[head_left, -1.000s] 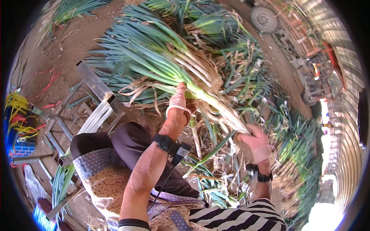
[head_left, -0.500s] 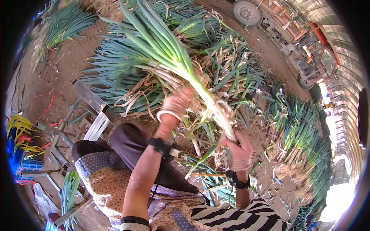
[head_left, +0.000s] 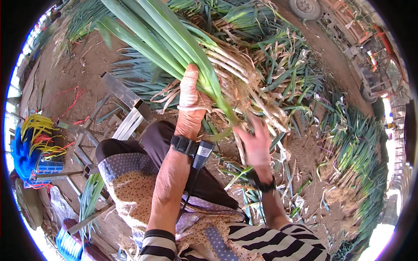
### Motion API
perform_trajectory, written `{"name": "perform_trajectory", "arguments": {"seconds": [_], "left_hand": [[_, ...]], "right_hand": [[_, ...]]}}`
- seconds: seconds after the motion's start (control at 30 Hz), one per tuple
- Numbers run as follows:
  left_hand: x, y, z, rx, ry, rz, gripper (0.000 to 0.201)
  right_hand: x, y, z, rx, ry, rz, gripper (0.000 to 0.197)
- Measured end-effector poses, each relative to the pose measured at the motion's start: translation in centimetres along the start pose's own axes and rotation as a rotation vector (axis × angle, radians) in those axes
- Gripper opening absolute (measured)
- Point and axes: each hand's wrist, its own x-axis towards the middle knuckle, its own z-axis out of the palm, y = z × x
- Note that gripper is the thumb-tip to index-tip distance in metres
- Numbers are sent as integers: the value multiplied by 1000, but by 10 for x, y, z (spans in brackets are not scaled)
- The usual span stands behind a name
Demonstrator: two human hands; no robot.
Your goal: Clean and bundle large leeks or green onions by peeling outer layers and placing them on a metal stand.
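Note:
My left hand (head_left: 191,93), in a pale worn glove, grips a large green onion (head_left: 213,85) where its leaves join the stalk, thumb lying along the leaves. Its broad green leaves spread toward the upper left, and the stalk slants down to the right. Beside the stalk's lower end is my right hand (head_left: 256,141), blurred, with fingers apart; whether a fingertip touches the stalk I cannot make out. Just beyond lie more green onions (head_left: 228,65) with white stalks and tangled roots turned toward me.
Heaped green onions (head_left: 352,152) line the right side. A metal frame (head_left: 122,91) with white strips (head_left: 129,125) stands left of my knees. Yellow ties (head_left: 37,130) hang over a blue crate (head_left: 50,167) at far left. A vehicle (head_left: 348,39) is parked at the upper right.
My left hand, blurred beside the stalk before, now grips the onion at its leaf base. My right hand has left its hold on the root end and moved up and left.

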Motion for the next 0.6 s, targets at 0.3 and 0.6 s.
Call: {"name": "perform_trajectory", "arguments": {"seconds": [0.3,0.6], "left_hand": [[-6,0,-1,-38,-127,11,41],[-1,26,2,-258,-199,31,50]], "right_hand": [[93,-6,37,1244,48,895,22],[-273,183,87,-163,-952,1152,37]]}}
